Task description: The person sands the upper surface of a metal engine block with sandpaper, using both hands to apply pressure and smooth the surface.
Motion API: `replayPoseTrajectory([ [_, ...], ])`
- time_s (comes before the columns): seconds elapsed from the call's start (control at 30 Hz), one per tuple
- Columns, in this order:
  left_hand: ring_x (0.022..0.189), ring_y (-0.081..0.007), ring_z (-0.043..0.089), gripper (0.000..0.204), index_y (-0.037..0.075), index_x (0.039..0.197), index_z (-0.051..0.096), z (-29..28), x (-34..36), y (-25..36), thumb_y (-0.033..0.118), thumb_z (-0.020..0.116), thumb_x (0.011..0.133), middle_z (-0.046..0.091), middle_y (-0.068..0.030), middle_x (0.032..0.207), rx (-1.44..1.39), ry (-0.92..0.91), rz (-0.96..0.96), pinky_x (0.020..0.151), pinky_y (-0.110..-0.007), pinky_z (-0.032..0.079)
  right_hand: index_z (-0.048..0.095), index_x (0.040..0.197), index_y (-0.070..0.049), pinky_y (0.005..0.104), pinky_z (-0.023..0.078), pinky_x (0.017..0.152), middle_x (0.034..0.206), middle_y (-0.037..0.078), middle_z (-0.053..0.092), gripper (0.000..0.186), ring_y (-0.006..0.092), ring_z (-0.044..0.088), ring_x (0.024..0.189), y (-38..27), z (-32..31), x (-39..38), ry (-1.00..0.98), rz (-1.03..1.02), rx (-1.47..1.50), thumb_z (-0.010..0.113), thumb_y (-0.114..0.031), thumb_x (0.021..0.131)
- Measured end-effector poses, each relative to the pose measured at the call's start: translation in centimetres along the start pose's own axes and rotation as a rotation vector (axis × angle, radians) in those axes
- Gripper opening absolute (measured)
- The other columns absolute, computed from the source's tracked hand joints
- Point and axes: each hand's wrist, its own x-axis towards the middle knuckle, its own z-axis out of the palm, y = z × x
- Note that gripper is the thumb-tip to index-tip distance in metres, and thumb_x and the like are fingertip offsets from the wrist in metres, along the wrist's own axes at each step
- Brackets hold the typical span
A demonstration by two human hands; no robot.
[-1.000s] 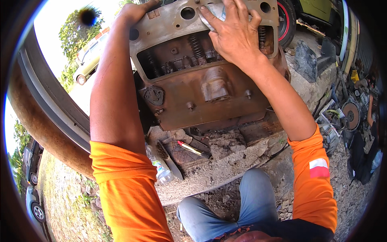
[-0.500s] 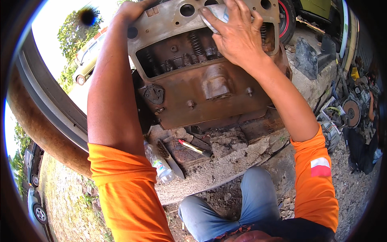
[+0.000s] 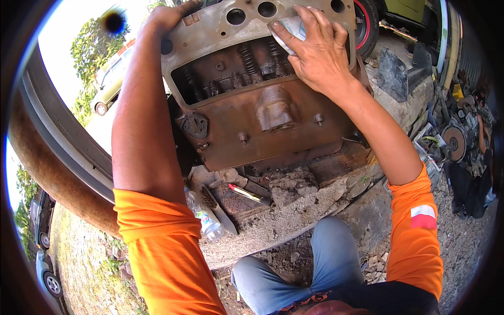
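Observation:
A rusty brown engine block (image 3: 226, 144) stands before me, its side opening showing springs and dark round parts. My right hand (image 3: 321, 55) presses a folded pale sheet (image 3: 290, 32), whitish with some light blue, onto the flat grey face along the block's upper edge. The sheet's exact kind cannot be made out. My left hand (image 3: 170, 17) is at the block's far left corner, holding its edge; the fingertips are partly cut off by the frame. Round holes show in the grey face to the left of the sheet.
Below the block, on a rough concrete ledge (image 3: 262, 231), lie a clear plastic bottle (image 3: 207, 220), a wire brush (image 3: 211, 198) and a red-and-yellow-handled brush (image 3: 247, 193). Scrap parts with a round disc (image 3: 454, 143) lie at right. A curved rusty bar (image 3: 58, 173) borders the left.
My right hand has slid the pale sheet right and toward me along the grey face, uncovering another hole. The block appears slightly further left in view. My left hand keeps its hold.

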Motion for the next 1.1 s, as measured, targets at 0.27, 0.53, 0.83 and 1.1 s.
replayPoseTrajectory([
  [0.27, 0.091, -0.0227, 0.072, 0.052, 0.023, 0.122, 0.078, -0.5, -0.1, 0.0, 0.062, 0.062, 0.092, 0.077, -0.016, 0.103, -0.046, -0.091, -0.086, 0.09, -0.037, 0.054, 0.061, 0.142, -0.016, 0.0568, 0.028, 0.107, 0.151, 0.023, 0.04, 0.065, 0.0384, 0.032, 0.144, -1.0, 0.8, -0.1, 0.115, 0.066, 0.013, 0.075, -0.027, 0.079],
  [0.53, 0.092, -0.0236, 0.072, 0.046, 0.032, 0.129, 0.073, -1.1, 0.4, -1.2, 0.059, 0.056, 0.096, 0.077, -0.0151, 0.103, 0.077, -0.126, 0.05, 0.092, -0.038, 0.053, 0.061, 0.14, -0.009, 0.0567, 0.029, 0.106, 0.148, 0.023, 0.042, 0.064, 0.0388, 0.036, 0.14, -0.9, 0.7, 0.7, 0.198, 0.095, 0.006, 0.073, -0.027, 0.079],
  [0.83, 0.096, -0.0228, 0.072, 0.041, 0.038, 0.136, 0.067, -0.4, 0.5, -0.1, 0.047, 0.047, 0.102, 0.076, -0.0144, 0.11, 0.125, -0.112, -0.073, 0.096, -0.037, 0.052, 0.06, 0.14, -0.01, 0.0573, 0.028, 0.108, 0.148, 0.023, 0.042, 0.064, 0.0382, 0.035, 0.141, -0.5, 0.6, 1.5, 0.209, 0.147, -0.013, 0.073, -0.027, 0.08],
  [1.1, 0.091, -0.0235, 0.073, 0.04, 0.039, 0.136, 0.068, -0.2, 1.5, -1.5, 0.048, 0.05, 0.1, 0.076, -0.016, 0.108, 0.086, -0.132, -0.118, 0.094, -0.037, 0.053, 0.063, 0.139, -0.014, 0.0575, 0.029, 0.107, 0.148, 0.023, 0.042, 0.061, 0.041, 0.034, 0.14, -0.3, 0.1, 1.2, 0.18, 0.196, 0.009, 0.075, -0.025, 0.08],
])
